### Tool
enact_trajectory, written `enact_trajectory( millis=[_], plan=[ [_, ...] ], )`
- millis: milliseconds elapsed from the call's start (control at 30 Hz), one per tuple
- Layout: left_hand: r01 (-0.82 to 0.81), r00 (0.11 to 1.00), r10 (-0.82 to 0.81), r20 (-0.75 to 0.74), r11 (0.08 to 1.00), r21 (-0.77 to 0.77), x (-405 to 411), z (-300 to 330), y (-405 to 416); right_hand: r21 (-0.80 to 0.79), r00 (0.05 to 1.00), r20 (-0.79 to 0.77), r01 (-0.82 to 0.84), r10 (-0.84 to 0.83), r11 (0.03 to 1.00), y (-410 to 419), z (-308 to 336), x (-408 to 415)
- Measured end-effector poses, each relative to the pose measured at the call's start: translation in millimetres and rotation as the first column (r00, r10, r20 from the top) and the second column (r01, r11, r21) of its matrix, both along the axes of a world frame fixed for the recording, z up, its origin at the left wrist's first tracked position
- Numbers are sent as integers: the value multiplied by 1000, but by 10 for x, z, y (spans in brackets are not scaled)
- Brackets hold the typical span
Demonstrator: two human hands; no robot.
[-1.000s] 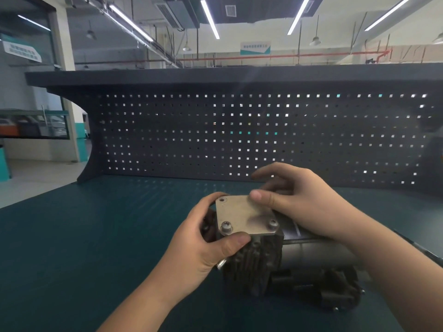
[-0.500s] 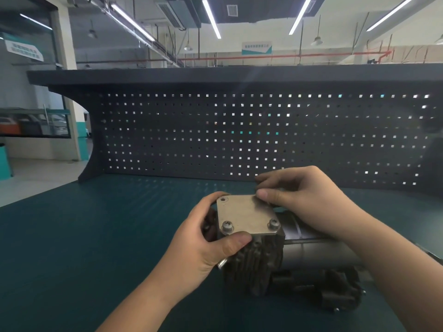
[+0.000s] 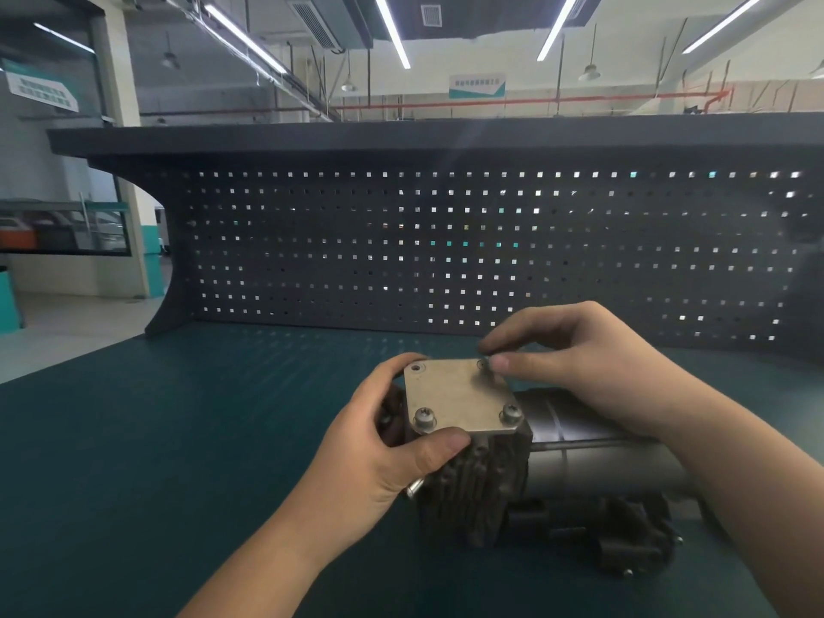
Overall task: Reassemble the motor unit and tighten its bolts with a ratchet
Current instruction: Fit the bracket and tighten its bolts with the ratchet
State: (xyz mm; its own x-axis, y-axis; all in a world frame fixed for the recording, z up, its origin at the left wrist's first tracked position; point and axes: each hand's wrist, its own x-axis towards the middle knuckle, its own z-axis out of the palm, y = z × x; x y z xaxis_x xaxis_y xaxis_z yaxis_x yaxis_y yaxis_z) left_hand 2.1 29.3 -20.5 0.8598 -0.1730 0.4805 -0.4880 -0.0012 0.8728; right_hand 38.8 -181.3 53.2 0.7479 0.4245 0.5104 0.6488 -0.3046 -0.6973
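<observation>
Motor unit (image 3: 526,479), far-corner bolt hidden.

From where I stand, the green bench top (image 3: 187,439) lies bare to the left and front of the motor unit (image 3: 512,483), so a hand could come in from there. Behind, the dark pegboard (image 3: 446,243) walls off the back, with a strip of bench between it and the unit. The left hand (image 3: 383,448) covers the near-left corner of the cover plate (image 3: 461,396); the right hand (image 3: 593,368) blocks the far-right corner. The right forearm crosses over the cylinder body (image 3: 593,457).
</observation>
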Motion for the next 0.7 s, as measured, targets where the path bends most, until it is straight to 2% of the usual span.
enact_trajectory(
  millis=[233,433,700],
  plan=[
    [3,1000,-3,-2,1000,-9,2,-10,-4,-55,985,142,106,-97,993,71,-17,1],
    [4,1000,-4,1,1000,-1,5,-7,5,-61,992,92,93,-87,994,36,-8,-9],
    [9,1000,-9,-2,1000,4,13,-11,14,-66,966,178,201,-187,977,92,-32,17]
  ],
)
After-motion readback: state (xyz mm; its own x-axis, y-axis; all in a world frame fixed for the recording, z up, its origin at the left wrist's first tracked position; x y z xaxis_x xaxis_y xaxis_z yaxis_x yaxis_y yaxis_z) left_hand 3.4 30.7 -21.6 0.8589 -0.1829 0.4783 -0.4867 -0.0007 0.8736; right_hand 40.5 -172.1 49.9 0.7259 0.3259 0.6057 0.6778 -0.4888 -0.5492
